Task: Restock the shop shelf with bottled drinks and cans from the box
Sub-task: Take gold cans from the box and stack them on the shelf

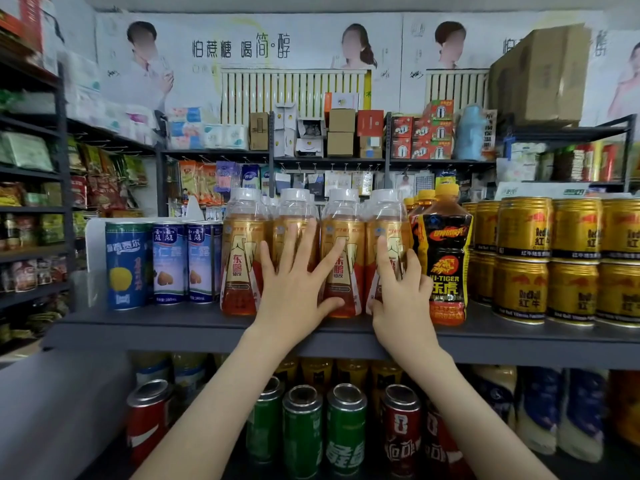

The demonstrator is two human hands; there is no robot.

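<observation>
Several gold-labelled amber drink bottles [242,258] with white caps stand in a row on the grey shelf [194,332]. My left hand [294,289] lies flat with fingers spread across the fronts of the two middle bottles. My right hand [401,292] presses against the rightmost gold bottle [384,230], its fingers straight up the label. A black Hi-Tiger bottle [446,258] stands right beside that hand. The box is not in view.
Blue cans [126,265] stand to the left of the bottles, stacked gold Red Bull cans [523,258] to the right. The shelf below holds green cans [343,431] and red cans [401,431]. More shelving with snacks runs along the left wall.
</observation>
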